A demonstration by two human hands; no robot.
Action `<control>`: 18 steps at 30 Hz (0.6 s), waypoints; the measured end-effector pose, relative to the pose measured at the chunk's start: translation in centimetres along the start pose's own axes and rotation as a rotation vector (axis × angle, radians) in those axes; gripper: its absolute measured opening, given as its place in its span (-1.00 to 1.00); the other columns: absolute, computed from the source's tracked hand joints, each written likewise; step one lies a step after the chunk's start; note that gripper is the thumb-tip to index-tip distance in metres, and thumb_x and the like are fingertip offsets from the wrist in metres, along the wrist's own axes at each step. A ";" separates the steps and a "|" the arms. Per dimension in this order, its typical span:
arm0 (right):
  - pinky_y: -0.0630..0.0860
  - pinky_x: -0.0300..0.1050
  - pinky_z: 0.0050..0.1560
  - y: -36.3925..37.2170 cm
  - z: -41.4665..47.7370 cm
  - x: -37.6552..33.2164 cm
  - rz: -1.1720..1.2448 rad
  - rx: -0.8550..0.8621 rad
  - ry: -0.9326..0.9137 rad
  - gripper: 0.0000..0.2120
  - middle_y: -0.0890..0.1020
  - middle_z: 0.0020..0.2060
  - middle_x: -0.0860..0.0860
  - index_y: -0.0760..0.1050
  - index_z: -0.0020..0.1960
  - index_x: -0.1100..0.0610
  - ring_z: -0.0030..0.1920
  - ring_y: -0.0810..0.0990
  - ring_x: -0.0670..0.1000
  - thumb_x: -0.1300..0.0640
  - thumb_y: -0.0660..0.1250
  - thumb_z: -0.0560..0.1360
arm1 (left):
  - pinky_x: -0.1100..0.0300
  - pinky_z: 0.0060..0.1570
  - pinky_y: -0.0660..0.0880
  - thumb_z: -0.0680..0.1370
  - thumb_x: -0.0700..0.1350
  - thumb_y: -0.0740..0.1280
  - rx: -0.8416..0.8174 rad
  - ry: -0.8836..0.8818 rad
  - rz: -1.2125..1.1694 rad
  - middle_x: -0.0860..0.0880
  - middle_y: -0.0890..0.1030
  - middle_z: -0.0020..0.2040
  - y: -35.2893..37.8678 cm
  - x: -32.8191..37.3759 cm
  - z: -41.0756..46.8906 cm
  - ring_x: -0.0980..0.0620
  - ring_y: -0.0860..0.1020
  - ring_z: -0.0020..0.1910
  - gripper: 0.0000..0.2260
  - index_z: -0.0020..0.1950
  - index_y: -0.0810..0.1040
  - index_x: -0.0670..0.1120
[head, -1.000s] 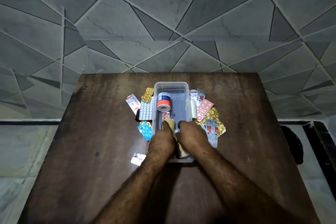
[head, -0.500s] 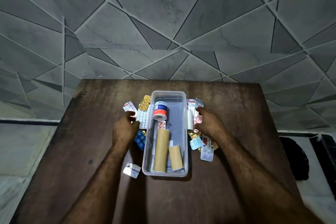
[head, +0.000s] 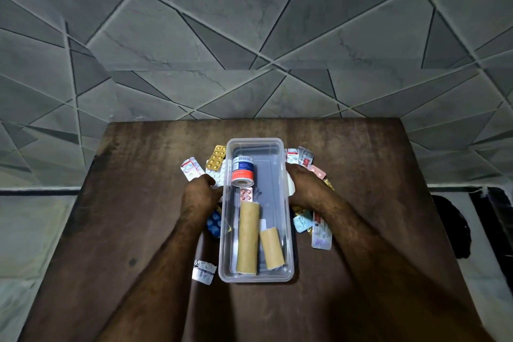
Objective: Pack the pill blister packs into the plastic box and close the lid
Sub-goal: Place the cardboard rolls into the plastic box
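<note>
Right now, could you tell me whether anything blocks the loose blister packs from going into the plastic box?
Nothing covers the plastic box; no lid is on it. Inside, two cardboard tubes, a tape roll and one pink blister pack occupy the left side.

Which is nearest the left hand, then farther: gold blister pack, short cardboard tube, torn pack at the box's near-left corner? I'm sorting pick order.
From the left hand:
1. Gold blister pack, just beyond it.
2. Short cardboard tube, inside the box.
3. Torn pack, near-left corner.

A single head-worn wide-angle camera is looking forward and steeply down over a dark wooden table [head: 116, 203], sitting close above it, with both forearms reaching in from the bottom edge and a grey tiled floor [head: 249, 36] filling the upper frame.
</note>
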State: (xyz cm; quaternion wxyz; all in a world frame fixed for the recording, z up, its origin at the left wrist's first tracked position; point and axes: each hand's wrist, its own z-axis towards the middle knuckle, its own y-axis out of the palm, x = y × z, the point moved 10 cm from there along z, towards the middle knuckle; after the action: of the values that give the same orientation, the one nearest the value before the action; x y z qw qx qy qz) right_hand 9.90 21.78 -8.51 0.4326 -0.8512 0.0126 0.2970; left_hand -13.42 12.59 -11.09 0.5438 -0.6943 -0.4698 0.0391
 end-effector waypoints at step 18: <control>0.39 -0.13 0.19 -4.5 -2.3 1.2 -0.026 0.207 0.132 -0.12 0.45 0.35 0.08 0.29 0.45 0.08 0.30 0.44 0.09 0.10 0.60 0.22 | -0.05 0.08 0.48 0.35 0.00 0.53 0.068 -0.217 -0.145 -0.29 0.46 0.21 0.1 -3.0 0.8 -0.33 0.49 0.19 -0.38 0.30 0.38 -0.16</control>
State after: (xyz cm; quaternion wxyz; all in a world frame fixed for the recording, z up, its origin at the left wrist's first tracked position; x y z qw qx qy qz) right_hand 13.25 23.18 -4.87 0.5203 -0.8197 0.0604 0.2318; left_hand -15.46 11.05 -12.84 0.5142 -0.6315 -0.5732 0.0904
